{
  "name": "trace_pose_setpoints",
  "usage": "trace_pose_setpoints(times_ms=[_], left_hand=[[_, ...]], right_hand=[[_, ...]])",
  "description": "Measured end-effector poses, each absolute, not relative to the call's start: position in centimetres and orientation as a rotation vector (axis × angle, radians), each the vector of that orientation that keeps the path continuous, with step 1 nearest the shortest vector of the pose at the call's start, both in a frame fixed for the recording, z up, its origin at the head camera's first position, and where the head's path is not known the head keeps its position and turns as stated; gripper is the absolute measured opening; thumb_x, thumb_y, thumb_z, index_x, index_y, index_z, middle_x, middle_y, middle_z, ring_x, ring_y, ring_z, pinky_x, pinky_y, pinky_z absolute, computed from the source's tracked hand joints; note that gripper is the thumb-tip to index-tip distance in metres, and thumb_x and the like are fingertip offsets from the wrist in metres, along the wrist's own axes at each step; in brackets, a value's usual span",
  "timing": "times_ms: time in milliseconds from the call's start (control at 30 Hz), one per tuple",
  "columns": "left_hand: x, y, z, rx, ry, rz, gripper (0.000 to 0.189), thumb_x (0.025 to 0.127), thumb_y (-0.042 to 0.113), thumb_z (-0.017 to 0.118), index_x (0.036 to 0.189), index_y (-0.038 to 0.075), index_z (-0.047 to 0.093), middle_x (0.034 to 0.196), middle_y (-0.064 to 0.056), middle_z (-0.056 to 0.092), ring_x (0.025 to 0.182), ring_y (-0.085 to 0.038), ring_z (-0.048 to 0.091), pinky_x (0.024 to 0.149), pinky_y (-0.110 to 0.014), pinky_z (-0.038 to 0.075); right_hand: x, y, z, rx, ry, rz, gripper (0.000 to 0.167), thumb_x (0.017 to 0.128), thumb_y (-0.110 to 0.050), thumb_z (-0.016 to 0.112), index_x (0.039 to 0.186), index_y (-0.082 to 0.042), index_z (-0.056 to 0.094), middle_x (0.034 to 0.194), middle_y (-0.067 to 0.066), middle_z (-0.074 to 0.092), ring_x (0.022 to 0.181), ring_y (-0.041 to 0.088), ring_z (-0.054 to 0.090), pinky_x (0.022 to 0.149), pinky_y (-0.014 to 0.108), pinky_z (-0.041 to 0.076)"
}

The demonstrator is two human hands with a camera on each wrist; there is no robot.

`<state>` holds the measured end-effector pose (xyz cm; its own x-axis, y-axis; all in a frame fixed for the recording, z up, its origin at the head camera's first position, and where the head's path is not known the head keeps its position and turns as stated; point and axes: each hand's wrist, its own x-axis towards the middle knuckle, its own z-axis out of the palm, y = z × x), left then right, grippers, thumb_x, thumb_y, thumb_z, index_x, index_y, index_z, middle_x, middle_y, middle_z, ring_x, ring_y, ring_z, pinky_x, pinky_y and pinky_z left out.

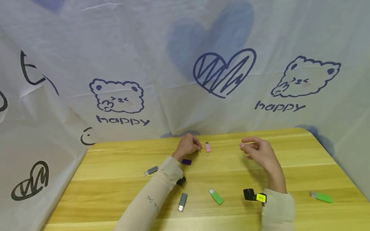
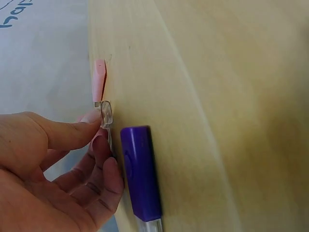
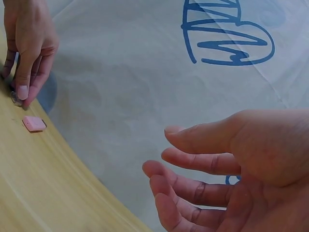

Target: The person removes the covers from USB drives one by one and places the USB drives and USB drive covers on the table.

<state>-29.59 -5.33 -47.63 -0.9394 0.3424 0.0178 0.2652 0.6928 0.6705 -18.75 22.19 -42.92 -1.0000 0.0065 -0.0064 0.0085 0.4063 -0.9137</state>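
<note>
My left hand (image 1: 187, 147) is near the back edge of the table, its thumb and fingertips pinching a small clear plastic cap (image 2: 106, 114). Just beyond the cap lies a pink USB stick (image 1: 208, 147), its metal plug partly hidden in the left wrist view. A purple USB stick (image 2: 140, 171) lies beside the left fingers, close to the wrist. My right hand (image 1: 258, 151) hovers over the right part of the table with loosely bent fingers and holds nothing.
Two grey USB sticks, one at left (image 1: 151, 170) and one nearer (image 1: 183, 202), lie on the wooden table (image 1: 115, 192). A green USB stick (image 1: 216, 196) lies between the forearms; another green one (image 1: 321, 197) is at far right. A printed white cloth (image 1: 162, 106) hangs behind.
</note>
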Motion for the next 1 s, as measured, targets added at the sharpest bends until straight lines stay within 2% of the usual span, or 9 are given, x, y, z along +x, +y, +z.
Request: trace_pose_setpoints(times_ms=[200,367,433,533,633,733,1000], left_hand=[[-29.3,-5.9,-47.6,0.491,2.768,1.182,0.007,0.092,0.004,0.074,0.09,0.001,0.08,0.084,-0.009,0.076,0.067,-0.014,0.061,0.063,-0.025,0.05],[-28.7,-7.0,-47.1,0.415,2.675,1.354,0.017,0.1,0.008,0.065,0.105,-0.004,0.076,0.094,-0.017,0.074,0.077,-0.027,0.067,0.063,-0.027,0.052],[-28.1,-7.7,-46.6,0.397,2.646,1.423,0.02,0.102,0.009,0.062,0.11,-0.005,0.074,0.099,-0.021,0.072,0.084,-0.034,0.069,0.066,-0.032,0.056],[-27.2,-8.8,-46.0,0.408,2.647,1.524,0.021,0.103,0.009,0.062,0.114,-0.005,0.073,0.102,-0.021,0.071,0.09,-0.039,0.07,0.074,-0.041,0.059],[-26.1,-9.8,-45.9,0.483,2.685,1.618,0.021,0.102,0.008,0.063,0.115,-0.005,0.073,0.105,-0.019,0.072,0.094,-0.037,0.07,0.085,-0.048,0.058],[-24.9,-10.7,-45.8,0.549,2.752,1.673,0.021,0.101,0.008,0.065,0.114,-0.005,0.073,0.108,-0.018,0.073,0.099,-0.034,0.068,0.093,-0.049,0.055],[-22.9,-12.7,-45.3,0.349,2.711,1.855,0.021,0.101,0.008,0.065,0.117,-0.003,0.073,0.114,-0.017,0.073,0.106,-0.034,0.065,0.098,-0.049,0.051]], right_hand=[[-18.7,21.8,-42.6,0.003,2.65,-1.66,0.043,0.104,-0.023,0.063,0.135,0.005,0.058,0.12,0.025,0.069,0.098,0.022,0.065,0.079,0.034,0.06],[-18.7,21.2,-42.4,-0.041,2.68,-1.635,0.041,0.103,-0.023,0.064,0.132,0.006,0.06,0.116,0.024,0.07,0.099,0.028,0.067,0.078,0.036,0.06],[-18.8,20.8,-42.4,-0.07,2.701,-1.608,0.038,0.103,-0.022,0.065,0.13,0.005,0.062,0.114,0.023,0.07,0.1,0.032,0.067,0.078,0.036,0.06],[-19.0,20.0,-42.4,-0.104,2.741,-1.538,0.033,0.103,-0.02,0.065,0.127,0.003,0.065,0.114,0.022,0.07,0.102,0.035,0.066,0.078,0.037,0.059],[-19.1,19.0,-42.4,-0.136,2.769,-1.474,0.031,0.102,-0.019,0.065,0.126,0.001,0.065,0.117,0.022,0.069,0.105,0.036,0.066,0.083,0.042,0.058],[-19.3,18.0,-42.5,-0.186,2.788,-1.442,0.029,0.102,-0.017,0.066,0.126,0.0,0.065,0.117,0.021,0.069,0.106,0.037,0.065,0.087,0.048,0.057],[-19.5,14.6,-42.8,-0.283,2.842,-1.388,0.022,0.099,-0.005,0.063,0.12,0.0,0.069,0.108,0.015,0.07,0.099,0.033,0.066,0.087,0.049,0.056]])
